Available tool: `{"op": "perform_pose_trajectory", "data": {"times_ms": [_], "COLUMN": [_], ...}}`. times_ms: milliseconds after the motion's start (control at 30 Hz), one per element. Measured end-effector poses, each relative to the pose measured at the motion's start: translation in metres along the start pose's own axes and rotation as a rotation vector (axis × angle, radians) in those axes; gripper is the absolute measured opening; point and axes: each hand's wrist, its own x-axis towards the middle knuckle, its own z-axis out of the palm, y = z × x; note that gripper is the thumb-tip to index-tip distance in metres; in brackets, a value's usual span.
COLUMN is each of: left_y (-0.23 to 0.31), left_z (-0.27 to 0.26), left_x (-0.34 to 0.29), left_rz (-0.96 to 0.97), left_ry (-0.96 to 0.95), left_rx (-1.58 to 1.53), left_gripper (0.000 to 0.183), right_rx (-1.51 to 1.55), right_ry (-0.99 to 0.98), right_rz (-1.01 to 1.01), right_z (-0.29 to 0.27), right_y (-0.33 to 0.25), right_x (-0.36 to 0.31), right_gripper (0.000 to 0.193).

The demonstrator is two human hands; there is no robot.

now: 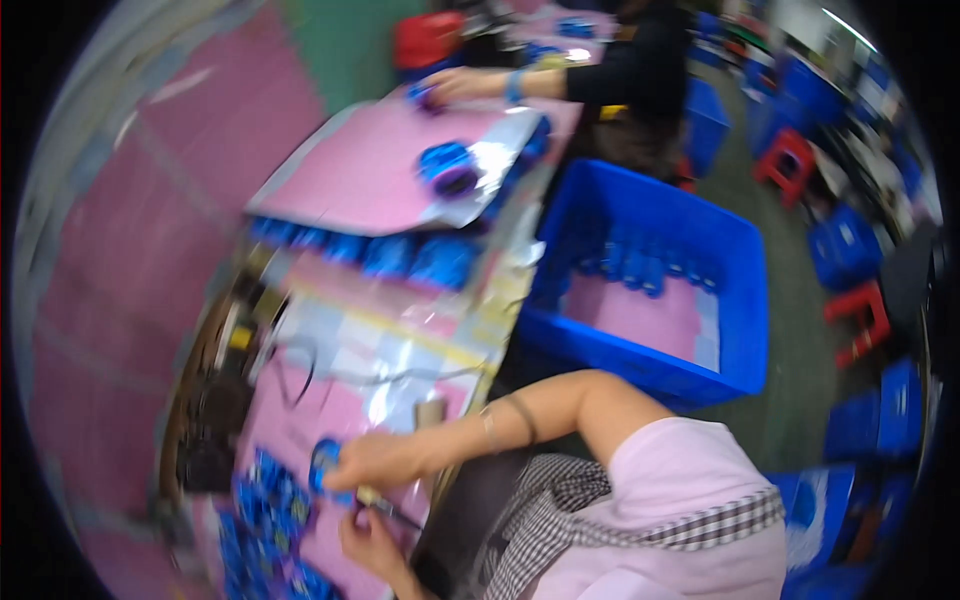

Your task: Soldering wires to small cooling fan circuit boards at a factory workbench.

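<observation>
My right hand (375, 462) is closed round a small blue round part (325, 465) above the pink table covering. Just below it is my left hand (372, 545), its fingers bent and close to the blue part. Between the two hands lies a slim tool-like thing (390, 508) with a yellowish end and a dark shaft; blur hides whether my left fingers grip it. A heap of blue parts (270, 500) sits beside my hands on the left. A brown cylinder (430, 413) stands near my right wrist.
A large blue bin (640, 360) with blue pieces in it stands right of the table. Ahead, a pink-topped board (360, 170) rests over a row of blue parts (390, 257). A co-worker's hand (455, 88) holds a blue part there. Red stools (785, 165) stand farther right.
</observation>
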Motion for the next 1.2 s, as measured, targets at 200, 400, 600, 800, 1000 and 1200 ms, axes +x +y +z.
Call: {"op": "perform_pose_trajectory", "data": {"times_ms": [200, 400, 600, 800, 1000, 1200], "left_y": [0.052, 0.059, 0.03, 0.026, 0.024, 0.021], "left_z": [-0.019, -0.028, -0.035, -0.023, -0.05, -0.041], "left_x": [0.006, 0.003, -0.026, -0.021, -0.031, -0.004], "left_rz": [0.158, -0.083, -0.027, -0.141, -0.287, -0.224], "left_ry": [-0.132, -0.187, -0.012, -0.118, -0.019, -0.045], "left_rx": [-0.021, 0.18, -0.142, 0.061, -0.141, -0.023], "left_gripper": [0.018, 0.022, 0.027, 0.024, 0.023, 0.032], "right_rx": [-0.09, -0.15, -0.136, -0.262, 0.19, -0.235], "right_ry": [-0.052, -0.043, 0.116, 0.017, -0.135, 0.141], "right_rz": [-0.164, -0.277, -0.45, -0.093, 0.182, 0.028], "right_z": [-0.014, -0.015, 0.029, -0.085, -0.068, -0.051], "right_y": [-0.009, -0.022, -0.042, -0.063, 0.001, 0.019], "right_x": [0.007, 0.019, 0.002, 0.011, 0.058, 0.061], "right_gripper": [0.013, 0.015, 0.016, 0.027, 0.029, 0.025]}}
